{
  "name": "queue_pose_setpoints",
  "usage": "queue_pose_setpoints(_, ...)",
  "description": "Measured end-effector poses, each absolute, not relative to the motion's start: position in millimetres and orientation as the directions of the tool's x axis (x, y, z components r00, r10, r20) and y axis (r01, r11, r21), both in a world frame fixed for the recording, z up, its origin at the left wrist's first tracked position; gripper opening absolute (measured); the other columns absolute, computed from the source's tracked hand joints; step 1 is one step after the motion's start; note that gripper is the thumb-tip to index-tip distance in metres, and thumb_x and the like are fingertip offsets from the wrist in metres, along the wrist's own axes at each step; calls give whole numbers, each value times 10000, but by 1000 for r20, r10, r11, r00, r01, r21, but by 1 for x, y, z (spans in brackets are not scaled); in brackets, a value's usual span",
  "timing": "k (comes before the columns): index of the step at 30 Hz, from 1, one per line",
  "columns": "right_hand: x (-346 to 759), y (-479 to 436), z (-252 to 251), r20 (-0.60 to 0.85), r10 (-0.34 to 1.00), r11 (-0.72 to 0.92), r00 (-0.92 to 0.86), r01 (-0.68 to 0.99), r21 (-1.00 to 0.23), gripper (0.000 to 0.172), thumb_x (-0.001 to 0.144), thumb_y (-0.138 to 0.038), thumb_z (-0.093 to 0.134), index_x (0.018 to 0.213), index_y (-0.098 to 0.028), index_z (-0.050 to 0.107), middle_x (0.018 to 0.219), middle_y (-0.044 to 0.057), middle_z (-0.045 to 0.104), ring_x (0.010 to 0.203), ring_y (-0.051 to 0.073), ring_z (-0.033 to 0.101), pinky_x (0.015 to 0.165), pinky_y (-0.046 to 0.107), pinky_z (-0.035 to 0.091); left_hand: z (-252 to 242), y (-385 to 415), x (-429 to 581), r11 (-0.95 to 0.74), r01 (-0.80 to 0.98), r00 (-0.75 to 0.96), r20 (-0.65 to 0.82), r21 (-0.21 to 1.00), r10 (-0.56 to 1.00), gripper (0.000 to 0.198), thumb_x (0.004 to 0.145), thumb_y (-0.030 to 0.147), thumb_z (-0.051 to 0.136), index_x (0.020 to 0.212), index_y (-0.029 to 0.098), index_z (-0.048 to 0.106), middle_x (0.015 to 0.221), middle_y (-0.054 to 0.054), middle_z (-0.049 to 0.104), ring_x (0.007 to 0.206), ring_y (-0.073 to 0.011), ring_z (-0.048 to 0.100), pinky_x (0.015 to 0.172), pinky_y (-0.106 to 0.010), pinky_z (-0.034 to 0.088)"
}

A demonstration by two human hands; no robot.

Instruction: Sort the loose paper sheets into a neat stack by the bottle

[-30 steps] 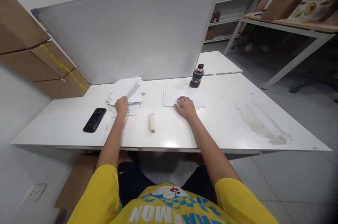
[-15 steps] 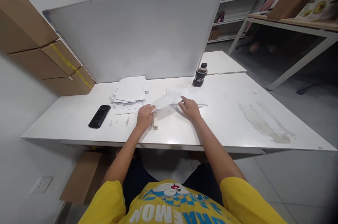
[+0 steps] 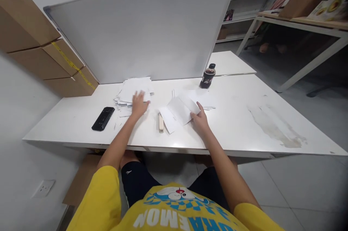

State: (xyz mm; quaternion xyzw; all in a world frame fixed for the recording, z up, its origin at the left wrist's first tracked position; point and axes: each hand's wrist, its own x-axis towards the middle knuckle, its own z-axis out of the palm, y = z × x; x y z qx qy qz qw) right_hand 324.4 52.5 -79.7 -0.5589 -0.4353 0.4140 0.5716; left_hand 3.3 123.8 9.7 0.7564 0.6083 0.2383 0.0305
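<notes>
My right hand [image 3: 200, 118] pinches the edge of a creased white sheet of paper [image 3: 181, 109], which slants over the desk with its left part folded down. Under that part lies a small cream-coloured stick-like block [image 3: 161, 124], partly covered. At the left, my left hand [image 3: 140, 104] rests over the front right edge of an untidy paper stack [image 3: 132, 89]; its fingers are spread and slightly blurred. Behind the held sheet, a lower pile of paper [image 3: 205, 97] lies flat on the desk.
A black phone-like device [image 3: 103, 118] lies at the left. A dark drink bottle [image 3: 208, 75] stands at the back right, near the whiteboard [image 3: 141, 31]. Cardboard boxes [image 3: 51, 60] are stacked at the far left. A grey stain [image 3: 277, 126] marks the desk's right side.
My left hand has let go of the sheet and moved left to the paper stack. The sheet, still in my right hand, has swung lower, toward me.
</notes>
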Motion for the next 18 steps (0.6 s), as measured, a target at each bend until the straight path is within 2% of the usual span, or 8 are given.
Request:
queue_pose_setpoints(2, 324, 53, -76, 17, 953, 29, 302, -36, -999, 794, 715, -320, 634, 1467, -243, 393, 1038, 58, 682, 891, 228, 641, 821, 388, 534, 9, 142, -22, -104, 970, 33, 306, 218, 951, 559, 892, 339, 498, 1388, 82, 481, 1503, -198, 431, 1456, -361, 263, 1186, -568, 135)
queue_pose_setpoints(4, 323, 54, -73, 28, 945, 62, 326, -92, -994, 745, 707, -307, 630, 1425, -237, 443, 1086, 65, 674, 934, 233, 631, 838, 389, 528, 7, 146, -39, -102, 982, 57, 271, 158, 961, 423, 919, 274, 417, 1279, 111, 568, 1383, -195, 561, 1339, -341, 450, 1155, -564, 214)
queue_pose_setpoints(6, 323, 55, -72, 46, 935, 96, 352, -127, -987, 692, 697, -301, 623, 1372, -231, 488, 1123, 64, 664, 976, 236, 617, 867, 396, 518, 6, 138, -46, -142, 979, 98, 273, 146, 957, 376, 948, 230, 323, 1146, 152, 633, 1225, -157, 668, 1190, -294, 575, 1129, -513, 280)
queue_pose_setpoints(8, 322, 55, -71, 59, 928, 119, 369, -140, -983, 649, 684, -294, 616, 1322, -218, 522, 1135, 66, 660, 1001, 240, 606, 896, 407, 505, 6, 126, -43, -148, 978, 98, 308, 145, 946, 416, 969, 223, 251, 1067, 159, 650, 1108, -149, 703, 1099, -273, 617, 1095, -467, 330)
queue_pose_setpoints(10, 322, 55, -70, 64, 926, 124, 373, -139, -983, 618, 674, -287, 612, 1283, -207, 547, 1118, 69, 665, 993, 243, 603, 906, 419, 497, 6, 115, -37, -163, 975, 98, 370, 150, 924, 431, 980, 244, 232, 1054, 155, 647, 1082, -157, 700, 1094, -274, 614, 1067, -441, 355)
queue_pose_setpoints(12, 321, 55, -70, 68, 923, 127, 379, -131, -983, 588, 669, -282, 608, 1250, -204, 567, 1093, 67, 672, 973, 243, 604, 911, 428, 492, 7, 110, -30, -195, 967, 110, 422, 164, 900, 361, 967, 290, 324, 1089, 157, 637, 1152, -160, 678, 1185, -285, 567, 1091, -441, 328)
queue_pose_setpoints(15, 321, 55, -68, 66, 913, 129, 403, -129, -983, 551, 666, -278, 604, 1212, -207, 585, 1079, 62, 679, 970, 240, 603, 926, 432, 485, 9, 109, -28, -199, 947, 90, 388, 251, 917, 271, 882, 270, 490, 1078, 157, 640, 1201, -159, 666, 1267, -302, 508, 1144, -474, 254)
queue_pose_setpoints(18, 320, 55, -66, 61, 904, 140, 423, -158, -978, 528, 661, -272, 597, 1185, -204, 596, 1077, 64, 685, 979, 240, 603, 926, 424, 487, 15, 106, -30, -190, 888, 4, 407, 419, 913, 212, 872, 232, 465, 932, 161, 656, 1078, -149, 710, 1163, -275, 574, 1077, -450, 350)
